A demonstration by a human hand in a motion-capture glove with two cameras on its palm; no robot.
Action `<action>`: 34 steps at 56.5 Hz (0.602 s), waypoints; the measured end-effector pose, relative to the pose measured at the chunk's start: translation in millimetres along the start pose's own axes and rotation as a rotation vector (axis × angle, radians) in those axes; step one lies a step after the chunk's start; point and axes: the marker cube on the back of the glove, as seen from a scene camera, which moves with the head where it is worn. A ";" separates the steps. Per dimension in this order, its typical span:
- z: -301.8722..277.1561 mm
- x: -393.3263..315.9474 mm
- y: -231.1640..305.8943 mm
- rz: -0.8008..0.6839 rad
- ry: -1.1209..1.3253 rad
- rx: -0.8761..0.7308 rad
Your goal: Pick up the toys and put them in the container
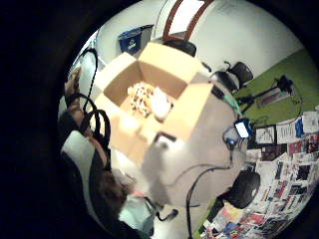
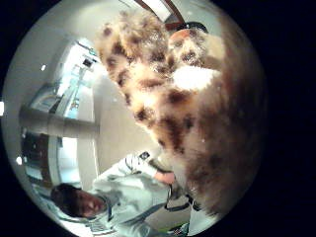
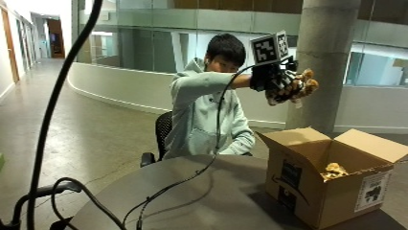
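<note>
In the outside view my gloved right hand (image 3: pixel 275 79) is raised high above the table, its fingers curled round a spotted plush toy (image 3: pixel 296 88). The toy hangs above and a little to the person's side of the open cardboard box (image 3: pixel 334 189). The same spotted fur (image 2: pixel 197 108) fills much of the thumb side palm view. The little finger side palm view looks down into the box (image 1: pixel 149 99), where other plush toys (image 1: pixel 144 99) lie. One toy (image 3: pixel 334 170) shows above the box wall in the outside view.
The box stands on a round grey table (image 3: pixel 191 196), near its edge. Its flaps (image 3: pixel 373 143) stand open. Black cables (image 3: pixel 185 179) trail across the table. An office chair (image 3: pixel 163 132) is behind the person, and a concrete pillar (image 3: pixel 322 62) stands behind the raised hand.
</note>
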 end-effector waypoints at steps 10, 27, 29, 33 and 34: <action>36.0 0.9 -53.0 0.105 -0.005 0.043; 63.0 2.5 -55.0 0.071 -0.027 -0.085; 62.1 4.5 -53.3 0.078 -0.036 -0.080; 57.0 11.8 -46.5 0.082 -0.072 -0.075; 55.2 13.9 -44.1 0.081 -0.082 -0.074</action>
